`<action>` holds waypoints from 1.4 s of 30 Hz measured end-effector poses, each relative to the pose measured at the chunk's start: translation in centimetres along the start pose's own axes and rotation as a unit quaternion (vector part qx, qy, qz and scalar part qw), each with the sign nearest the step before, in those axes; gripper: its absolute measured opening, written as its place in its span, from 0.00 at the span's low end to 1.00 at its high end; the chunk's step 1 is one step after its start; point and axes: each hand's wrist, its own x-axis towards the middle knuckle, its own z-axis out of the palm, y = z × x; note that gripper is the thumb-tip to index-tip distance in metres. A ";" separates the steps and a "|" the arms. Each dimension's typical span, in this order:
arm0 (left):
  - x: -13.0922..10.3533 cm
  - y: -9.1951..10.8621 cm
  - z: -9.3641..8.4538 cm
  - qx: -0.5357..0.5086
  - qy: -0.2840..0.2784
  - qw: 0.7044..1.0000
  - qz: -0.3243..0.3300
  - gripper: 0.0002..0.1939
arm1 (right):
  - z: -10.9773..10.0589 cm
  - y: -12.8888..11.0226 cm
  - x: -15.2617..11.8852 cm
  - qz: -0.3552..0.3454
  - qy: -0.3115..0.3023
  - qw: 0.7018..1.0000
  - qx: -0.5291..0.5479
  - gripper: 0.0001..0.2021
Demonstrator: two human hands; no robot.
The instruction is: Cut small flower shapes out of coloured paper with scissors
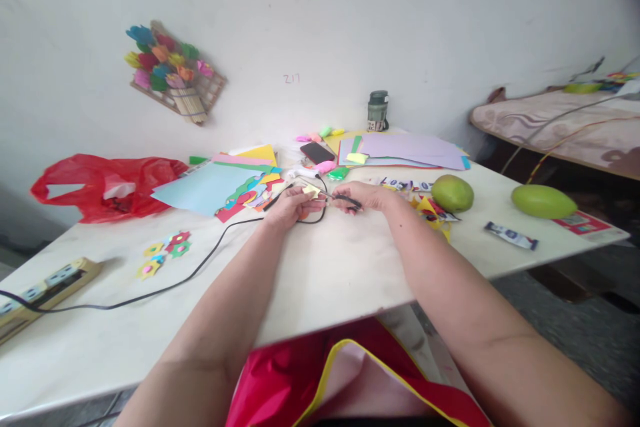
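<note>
Here, we hold a small pale yellow paper piece (312, 191) in the fingers of our left hand (290, 207), above the middle of the counter (345, 267). Our right hand (363, 196) grips black-handled scissors (355, 202), the blades pointing toward the paper; we cannot tell whether they touch it. Just left of our hands we have a heap of coloured paper scraps (245, 199), lying against a light blue sheet (195, 188), with a red plastic bag (107, 190) beyond. Nearer to us on that side lie paper flower cutouts (179, 247), and a black cable (210, 253) runs past them from a power strip (60, 280). Behind our hands we see a smartphone (317, 153) near lilac paper (410, 149). On our right sit two green mangoes (451, 193), well apart, with a wrapped packet (511, 235) between them, nearer to us.
</note>
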 end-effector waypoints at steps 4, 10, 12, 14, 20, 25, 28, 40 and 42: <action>0.0 0.1 0.1 0.000 -0.003 1.000 -0.005 0.12 | 0.1 -0.1 0.0 0.005 0.009 1.000 0.006 0.04; -0.1 0.1 0.1 0.000 -0.003 1.000 -0.012 0.12 | 0.1 0.1 0.2 0.017 0.017 0.999 0.029 0.05; -0.1 0.1 0.1 -0.002 -0.003 1.000 -0.012 0.12 | 0.1 0.2 0.2 0.015 0.014 0.999 0.030 0.07; 0.0 0.1 0.1 -0.005 -0.004 1.000 -0.012 0.12 | 0.1 0.2 0.2 0.011 0.015 0.999 0.029 0.08; 0.0 0.0 -0.1 0.006 -0.006 1.000 -0.018 0.10 | 0.3 0.8 0.8 -0.039 0.013 0.999 -0.003 0.12; 0.0 -0.1 -0.2 0.022 0.005 0.999 -0.026 0.11 | 0.2 0.9 1.1 -0.077 0.046 0.993 -0.074 0.13; 0.1 -0.1 -0.3 0.023 0.011 0.999 -0.028 0.11 | 0.1 0.2 0.6 -0.085 0.080 0.985 -0.129 0.14; 0.1 -0.1 -0.4 0.007 -0.005 1.000 -0.020 0.12 | 0.2 -0.4 0.3 -0.070 0.123 0.969 -0.202 0.15; 0.0 -0.1 -0.3 0.005 -0.002 1.000 -0.019 0.11 | 0.2 -0.3 0.4 -0.085 0.116 0.974 -0.177 0.15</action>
